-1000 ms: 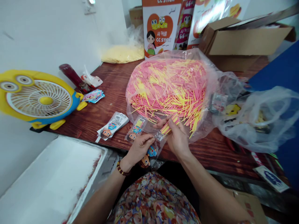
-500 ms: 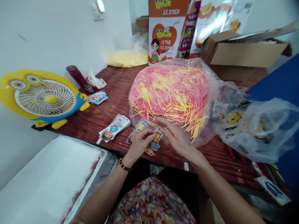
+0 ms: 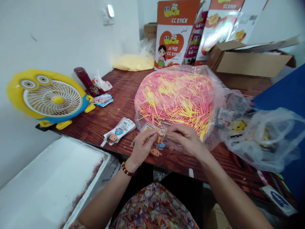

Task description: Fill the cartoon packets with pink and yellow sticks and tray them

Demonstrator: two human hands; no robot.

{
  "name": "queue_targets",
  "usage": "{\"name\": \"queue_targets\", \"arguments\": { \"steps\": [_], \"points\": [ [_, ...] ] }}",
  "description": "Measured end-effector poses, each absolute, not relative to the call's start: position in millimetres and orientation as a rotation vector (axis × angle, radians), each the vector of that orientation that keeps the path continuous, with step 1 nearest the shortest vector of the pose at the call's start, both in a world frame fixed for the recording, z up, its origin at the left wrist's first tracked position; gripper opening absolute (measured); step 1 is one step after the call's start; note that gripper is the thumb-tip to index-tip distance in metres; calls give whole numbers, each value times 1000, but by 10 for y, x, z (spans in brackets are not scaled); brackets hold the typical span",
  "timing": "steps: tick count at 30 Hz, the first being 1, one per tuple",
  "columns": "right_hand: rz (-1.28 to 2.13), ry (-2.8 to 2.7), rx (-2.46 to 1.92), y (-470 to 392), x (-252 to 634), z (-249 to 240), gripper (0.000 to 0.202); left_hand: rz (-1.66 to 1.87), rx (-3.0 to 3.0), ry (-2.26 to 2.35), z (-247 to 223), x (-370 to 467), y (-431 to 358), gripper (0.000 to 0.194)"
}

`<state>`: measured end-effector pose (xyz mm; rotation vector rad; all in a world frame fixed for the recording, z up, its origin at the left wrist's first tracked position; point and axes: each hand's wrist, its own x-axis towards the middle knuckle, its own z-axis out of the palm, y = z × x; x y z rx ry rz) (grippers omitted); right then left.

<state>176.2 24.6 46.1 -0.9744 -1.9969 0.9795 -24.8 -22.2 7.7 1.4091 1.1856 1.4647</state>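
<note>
My left hand [image 3: 144, 144] pinches the upper left edge of a small clear plastic packet [image 3: 161, 136] with yellow sticks showing inside and a cartoon face printed at its lower end. Close to the packet's right side is my right hand [image 3: 187, 138], its thumb and forefinger pressed together; what they grip, if anything, is too small to make out. Another printed packet lies under my left hand, mostly covered. Just beyond both hands, a large clear bag [image 3: 176, 98] spreads open, full of thin pink and yellow sticks.
Left of my hands lies a fanned stack of printed packets [image 3: 120, 131]. A yellow fan [image 3: 58, 100] stands at the table's left end. Printed cartons [image 3: 175, 35] and an open cardboard box [image 3: 252, 65] stand behind. A filled plastic bag [image 3: 262, 140] sits at the right.
My right hand's fingers, stretched out beside the packet before, have curled into a pinch and drawn slightly right. The packet has tilted in my left hand. The whole view has shifted a little.
</note>
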Motion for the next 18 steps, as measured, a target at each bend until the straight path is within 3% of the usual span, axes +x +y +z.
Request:
{"name": "queue_targets", "arguments": {
  "steps": [6, 12, 18],
  "points": [
    [1135, -1963, -943, 307, 1565, 320, 15, 1451, 1422, 1312, -35, -390, -317, 19],
    [1721, -1505, -1115, 466, 1110, -236, 16, 1200, 1413, 1589, -304, -697, -254, 21],
    [1334, -1639, -1481, 746, 830, -496, 15, 1195, 1520, 1777, -296, -934, 48, 38]
  ]
}}
